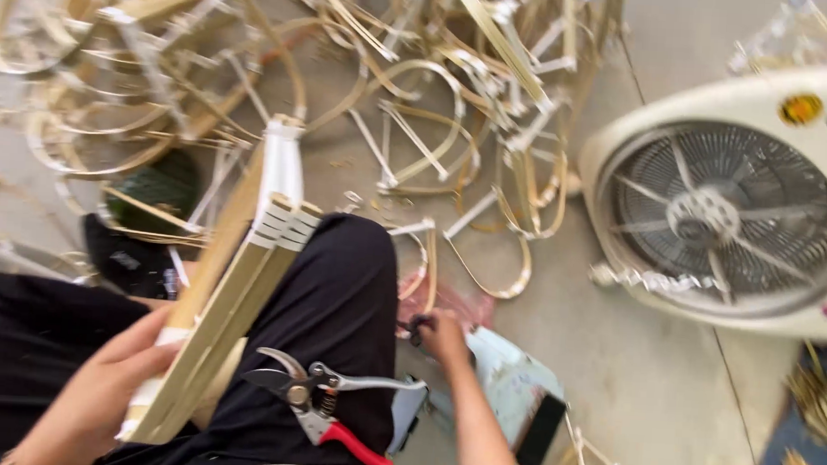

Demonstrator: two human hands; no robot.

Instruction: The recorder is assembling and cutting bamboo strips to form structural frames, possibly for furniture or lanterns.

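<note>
My left hand (104, 386) grips the near end of a flat bundle of bamboo strips (232, 280) bound with white tape, which lies along my black-trousered leg (334, 304). My right hand (441, 336) reaches down past my knee to the floor, fingers closed around a small dark object beside a pink plastic bag (461, 306); what the object is I cannot tell. A pair of pruning shears (324, 402) with one red handle rests on my thigh between the hands.
A heap of bent bamboo loops and taped frames (346, 78) covers the floor ahead. A white box fan (726, 211) stands on the right. A light blue stool (509, 384) with a black phone (540, 433) sits by my right arm. Dry strips (819, 405) lie far right.
</note>
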